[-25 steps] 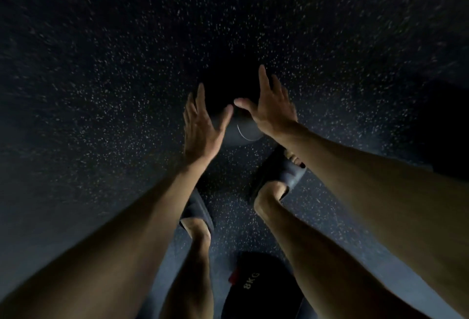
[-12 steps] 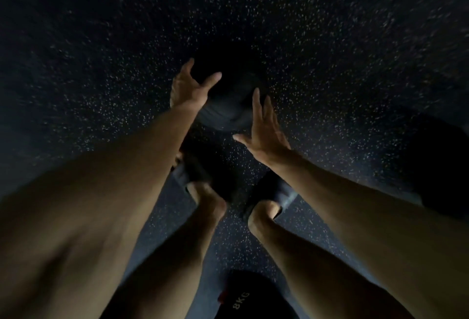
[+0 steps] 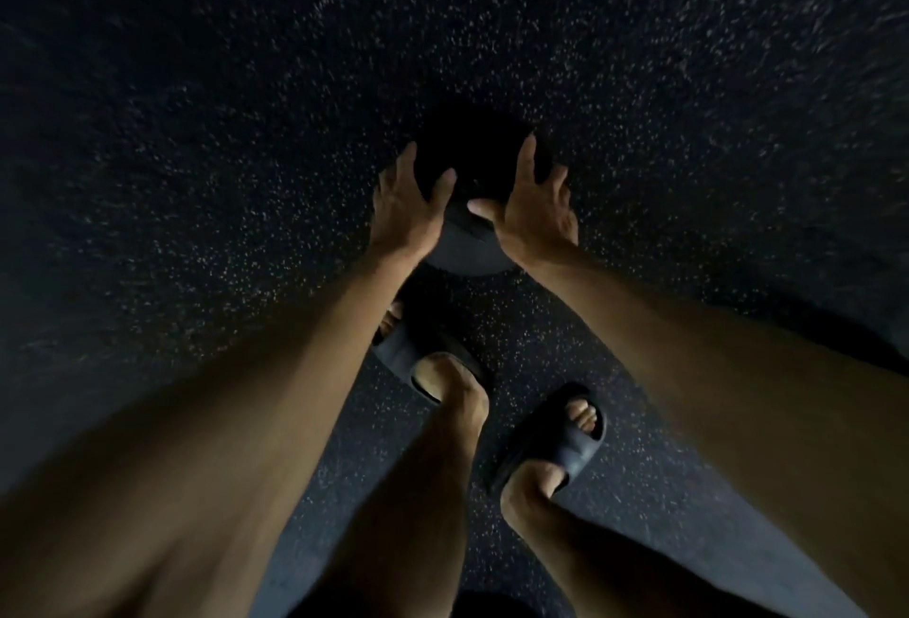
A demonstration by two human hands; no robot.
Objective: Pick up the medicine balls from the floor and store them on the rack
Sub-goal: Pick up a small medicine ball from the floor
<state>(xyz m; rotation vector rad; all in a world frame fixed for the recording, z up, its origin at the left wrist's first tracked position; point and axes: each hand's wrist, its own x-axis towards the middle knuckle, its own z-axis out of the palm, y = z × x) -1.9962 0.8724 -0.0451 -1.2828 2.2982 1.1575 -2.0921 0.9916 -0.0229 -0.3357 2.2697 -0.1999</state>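
Medicine ball (image 3: 467,248) now sits between left hand (image 3: 408,207) and right hand (image 3: 533,212), both grips spread against it, right newly touching.

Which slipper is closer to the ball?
The slipper on the left foot: it sits ahead, close to the medicine ball, while the right foot's slipper is farther back.

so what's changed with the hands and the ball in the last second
Both hands closed in: the left hand and right hand now rest spread fingers on either side of the medicine ball, where before they were still reaching round it. The left foot stepped ahead. The 8KG label below is no longer seen. The speckled floor is unchanged; no lift is visible yet.
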